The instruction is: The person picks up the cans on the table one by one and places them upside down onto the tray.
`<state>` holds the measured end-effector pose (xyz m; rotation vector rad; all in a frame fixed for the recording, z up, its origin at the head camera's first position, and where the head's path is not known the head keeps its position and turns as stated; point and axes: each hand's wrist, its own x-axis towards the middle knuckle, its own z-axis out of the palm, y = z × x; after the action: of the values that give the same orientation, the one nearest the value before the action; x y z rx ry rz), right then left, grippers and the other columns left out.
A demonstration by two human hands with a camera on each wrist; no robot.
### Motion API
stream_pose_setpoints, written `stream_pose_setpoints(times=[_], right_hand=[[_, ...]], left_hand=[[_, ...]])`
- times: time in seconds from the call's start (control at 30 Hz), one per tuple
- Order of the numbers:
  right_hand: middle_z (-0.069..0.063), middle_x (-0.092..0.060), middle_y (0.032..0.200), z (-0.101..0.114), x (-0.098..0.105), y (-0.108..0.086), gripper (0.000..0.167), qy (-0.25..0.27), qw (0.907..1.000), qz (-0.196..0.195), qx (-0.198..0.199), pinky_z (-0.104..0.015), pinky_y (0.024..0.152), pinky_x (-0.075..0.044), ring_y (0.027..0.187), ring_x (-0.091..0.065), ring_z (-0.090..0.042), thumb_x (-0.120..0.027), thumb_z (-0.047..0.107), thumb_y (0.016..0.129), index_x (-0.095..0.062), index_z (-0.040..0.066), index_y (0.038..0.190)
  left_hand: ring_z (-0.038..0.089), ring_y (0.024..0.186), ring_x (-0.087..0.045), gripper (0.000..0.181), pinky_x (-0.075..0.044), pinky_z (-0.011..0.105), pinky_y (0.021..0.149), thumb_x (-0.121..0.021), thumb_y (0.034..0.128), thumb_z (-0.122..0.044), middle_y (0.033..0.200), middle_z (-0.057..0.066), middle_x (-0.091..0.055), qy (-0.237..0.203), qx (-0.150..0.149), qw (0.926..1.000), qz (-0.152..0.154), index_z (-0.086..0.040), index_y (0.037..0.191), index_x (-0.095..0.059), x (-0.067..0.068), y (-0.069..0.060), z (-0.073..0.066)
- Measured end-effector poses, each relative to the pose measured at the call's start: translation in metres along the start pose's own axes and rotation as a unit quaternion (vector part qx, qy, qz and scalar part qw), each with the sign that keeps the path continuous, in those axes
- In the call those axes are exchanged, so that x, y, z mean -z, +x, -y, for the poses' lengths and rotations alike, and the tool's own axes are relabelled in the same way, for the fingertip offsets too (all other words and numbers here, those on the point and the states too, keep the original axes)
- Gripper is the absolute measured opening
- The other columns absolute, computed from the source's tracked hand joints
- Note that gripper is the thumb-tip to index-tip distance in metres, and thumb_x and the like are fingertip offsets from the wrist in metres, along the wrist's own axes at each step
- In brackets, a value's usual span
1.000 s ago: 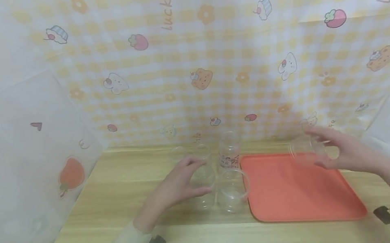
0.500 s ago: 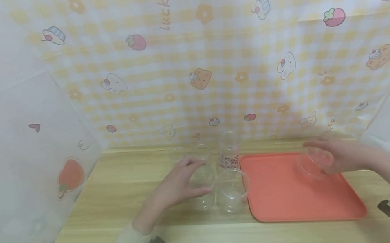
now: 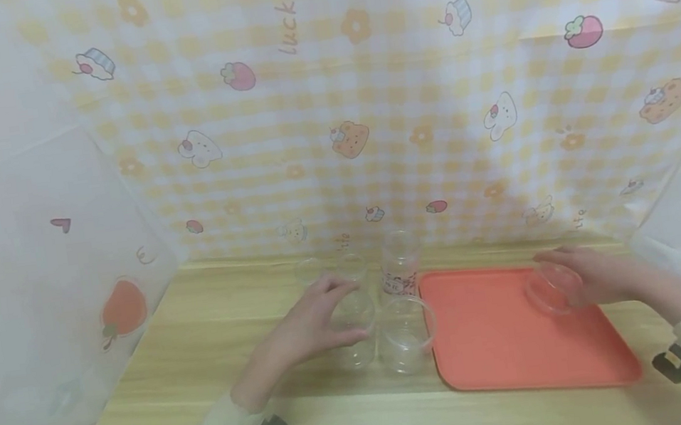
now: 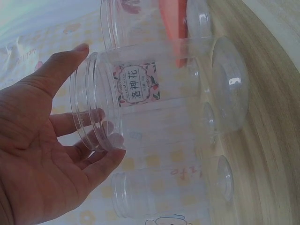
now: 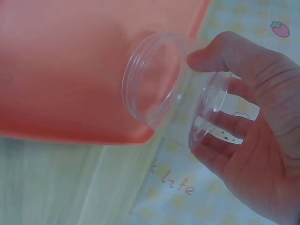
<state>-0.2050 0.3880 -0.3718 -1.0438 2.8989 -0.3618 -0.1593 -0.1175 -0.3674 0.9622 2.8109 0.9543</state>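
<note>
My left hand grips the threaded neck of a clear plastic jar, which stands upright on the table, thumb on one side and fingers on the other. Directly right of it stands another clear jar by the tray's left edge. Over the back right part of the orange-red tray, my right hand holds a short clear jar. That jar is tilted, its threaded mouth turned away from the palm towards the tray. Whether it touches the tray I cannot tell.
A clear jar with a pink printed label stands behind the tray's left corner. Two more clear jars stand at the back left, one of them a jar partly behind my left hand. A yellow checked cloth hangs behind the wooden table.
My right hand has lowered its jar towards the tray's back right part and tipped it over, mouth downward. My left hand keeps its grip in the same spot.
</note>
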Motion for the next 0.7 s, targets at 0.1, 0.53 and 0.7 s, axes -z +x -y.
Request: stream_pose_setpoints(times=[0.1, 0.53, 0.7], right_hand=[[-0.021, -0.063, 0.118, -0.003, -0.006, -0.002, 0.078, -0.003, 0.9998, -0.007, 0.019, -0.055, 0.08, -0.056, 0.103, -0.062, -0.041, -0.093, 0.022, 0.068, -0.057, -0.01, 0.13], [-0.032, -0.06, 0.115, -0.011, -0.025, -0.003, 0.084, -0.065, 0.9874, -0.086, 0.115, -0.066, 0.077, -0.053, 0.101, -0.058, -0.052, -0.092, 0.01, 0.062, -0.05, -0.008, 0.133], [-0.039, -0.05, 0.128, -0.01, -0.019, -0.002, 0.104, -0.021, 0.9968, -0.046, 0.062, -0.07, 0.081, -0.051, 0.11, -0.052, -0.059, -0.097, 0.023, 0.061, -0.041, -0.006, 0.144]], left_hand=[[0.027, 0.126, -0.051, 0.076, -0.045, 0.043, 0.107, -0.084, 0.0843, -0.036, 0.136, 0.009, -0.052, 0.004, 0.001, 1.0, 0.001, -0.001, 0.144, -0.053, 0.0, 0.0, 0.0], [0.028, 0.126, -0.051, 0.076, -0.045, 0.043, 0.106, -0.085, 0.0838, -0.035, 0.137, 0.009, -0.052, 0.002, 0.006, 1.0, 0.001, -0.002, 0.145, -0.053, -0.002, 0.001, 0.001], [0.029, 0.126, -0.052, 0.077, -0.045, 0.044, 0.106, -0.085, 0.0835, -0.036, 0.137, 0.01, -0.052, 0.007, 0.008, 0.9999, 0.0, -0.002, 0.144, -0.053, -0.002, 0.001, 0.0]])
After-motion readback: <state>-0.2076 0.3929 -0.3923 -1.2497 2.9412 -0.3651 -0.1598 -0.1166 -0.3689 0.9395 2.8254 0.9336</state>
